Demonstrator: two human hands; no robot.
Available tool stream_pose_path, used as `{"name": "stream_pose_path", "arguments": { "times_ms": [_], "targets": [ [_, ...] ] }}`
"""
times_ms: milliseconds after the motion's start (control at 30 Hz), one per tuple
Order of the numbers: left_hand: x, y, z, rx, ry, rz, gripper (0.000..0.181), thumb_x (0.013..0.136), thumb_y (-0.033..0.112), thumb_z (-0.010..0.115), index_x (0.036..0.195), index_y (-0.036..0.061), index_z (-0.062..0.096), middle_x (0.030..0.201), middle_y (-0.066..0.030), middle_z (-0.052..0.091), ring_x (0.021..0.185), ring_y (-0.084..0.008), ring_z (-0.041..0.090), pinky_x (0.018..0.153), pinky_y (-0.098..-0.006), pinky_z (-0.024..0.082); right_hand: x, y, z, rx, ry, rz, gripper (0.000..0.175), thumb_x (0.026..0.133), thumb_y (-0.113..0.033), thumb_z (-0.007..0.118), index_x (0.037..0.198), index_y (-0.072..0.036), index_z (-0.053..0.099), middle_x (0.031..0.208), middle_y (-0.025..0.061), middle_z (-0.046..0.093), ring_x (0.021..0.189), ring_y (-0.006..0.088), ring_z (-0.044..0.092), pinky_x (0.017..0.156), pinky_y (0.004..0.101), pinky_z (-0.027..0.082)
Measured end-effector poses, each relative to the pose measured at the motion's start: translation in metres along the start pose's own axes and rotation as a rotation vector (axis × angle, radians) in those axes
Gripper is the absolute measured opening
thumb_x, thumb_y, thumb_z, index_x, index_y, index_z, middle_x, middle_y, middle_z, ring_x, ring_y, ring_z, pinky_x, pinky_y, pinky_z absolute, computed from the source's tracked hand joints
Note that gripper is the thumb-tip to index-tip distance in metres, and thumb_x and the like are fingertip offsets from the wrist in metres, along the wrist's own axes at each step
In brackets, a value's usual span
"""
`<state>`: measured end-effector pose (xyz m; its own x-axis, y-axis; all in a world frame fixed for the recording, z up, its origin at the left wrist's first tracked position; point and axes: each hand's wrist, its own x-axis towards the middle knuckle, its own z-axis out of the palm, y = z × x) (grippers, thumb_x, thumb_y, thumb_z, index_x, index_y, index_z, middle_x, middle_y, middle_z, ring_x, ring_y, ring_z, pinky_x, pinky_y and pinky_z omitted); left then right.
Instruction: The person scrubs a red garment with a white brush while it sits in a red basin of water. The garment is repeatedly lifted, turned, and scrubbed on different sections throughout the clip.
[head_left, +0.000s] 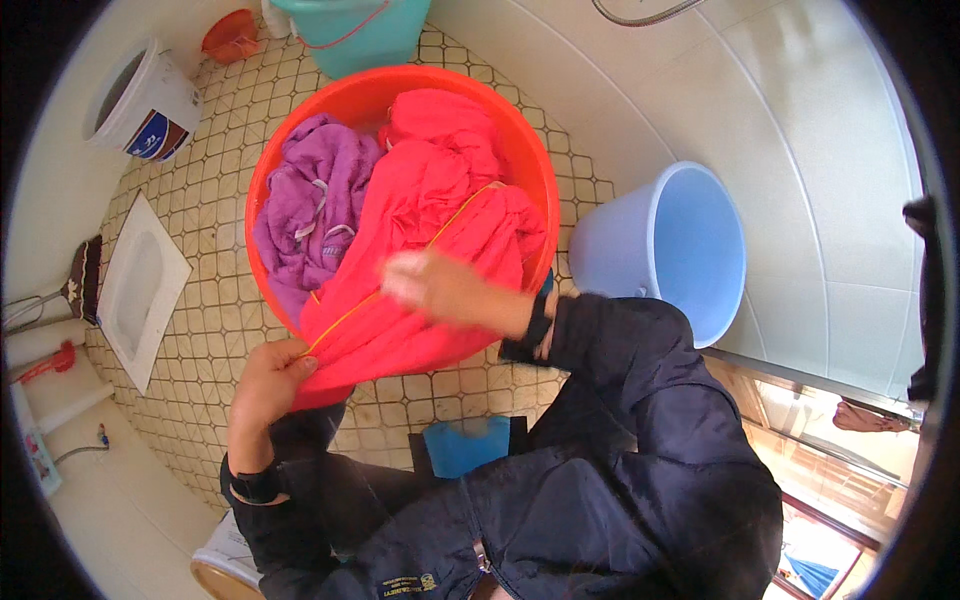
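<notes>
A large round red plastic tub (553, 217) stands on the tiled floor before me. Inside it lies bright red-pink cloth (420, 195) with a thin yellow trim line. Part of this cloth is drawn over the tub's near rim. My left hand (264, 386) pinches its edge near the yellow trim, at the near left. Over the stretched cloth is my right hand (427, 289), blurred by motion, its fingers curled; whether it grips anything cannot be made out. Bunched purple plush fabric (315, 202) with white drawstring-like loops fills the tub's left side.
A pale blue bucket (615, 240) stands tilted in view at right, a teal bucket (360, 37) beyond the tub. Left are a white pail (169, 105), a small orange-red container (231, 37), a squat toilet (142, 292) and a brush head (86, 277). Something blue (469, 448) is between my legs.
</notes>
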<state>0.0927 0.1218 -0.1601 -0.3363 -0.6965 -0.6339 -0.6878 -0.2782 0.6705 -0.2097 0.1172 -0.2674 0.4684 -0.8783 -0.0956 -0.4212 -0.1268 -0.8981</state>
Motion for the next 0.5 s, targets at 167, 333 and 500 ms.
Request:
{"name": "stream_pose_path", "arguments": {
  "times_ms": [167, 333, 500],
  "targets": [
    [-0.011, -0.003, -0.011, -0.077, 0.035, -0.096, 0.009, 0.088, 0.005, 0.063, 0.085, -0.0034, 0.062, 0.065, -0.0010, 0.050, 0.069, -0.0076, 0.046, 0.063, -0.0287, 0.041, -0.005, 0.034, -0.032, -0.735, 0.142, -0.289, 0.028, 0.095, -0.032, 0.053, 0.110, -0.014, 0.067, 0.097, 0.0145, 0.069, 0.082, 0.0299, 0.067, 0.070, 0.0451, 0.055],
    [-0.008, -0.002, -0.015, -0.011, 0.013, -0.050, 0.008, 0.089, 0.003, 0.062, 0.089, -0.0043, 0.064, 0.069, 0.0036, 0.053, 0.070, -0.0070, 0.047, 0.065, -0.0273, 0.041, 0.004, 0.130, -0.095, -0.712, 0.357, 0.434, 0.034, 0.096, -0.035, 0.046, 0.118, -0.015, 0.062, 0.111, 0.0099, 0.068, 0.094, 0.0356, 0.064, 0.079, 0.0506, 0.053],
    [-0.005, 0.009, -0.007, -0.125, 0.040, -0.047, 0.008, 0.089, 0.003, 0.061, 0.087, -0.0042, 0.063, 0.069, 0.0040, 0.051, 0.069, -0.0069, 0.046, 0.063, -0.0276, 0.041, 0.008, 0.000, -0.002, -0.232, 0.124, -0.222, 0.033, 0.095, -0.031, 0.052, 0.116, -0.009, 0.062, 0.105, 0.0185, 0.065, 0.095, 0.0362, 0.063, 0.079, 0.0483, 0.051]
  ]
}}
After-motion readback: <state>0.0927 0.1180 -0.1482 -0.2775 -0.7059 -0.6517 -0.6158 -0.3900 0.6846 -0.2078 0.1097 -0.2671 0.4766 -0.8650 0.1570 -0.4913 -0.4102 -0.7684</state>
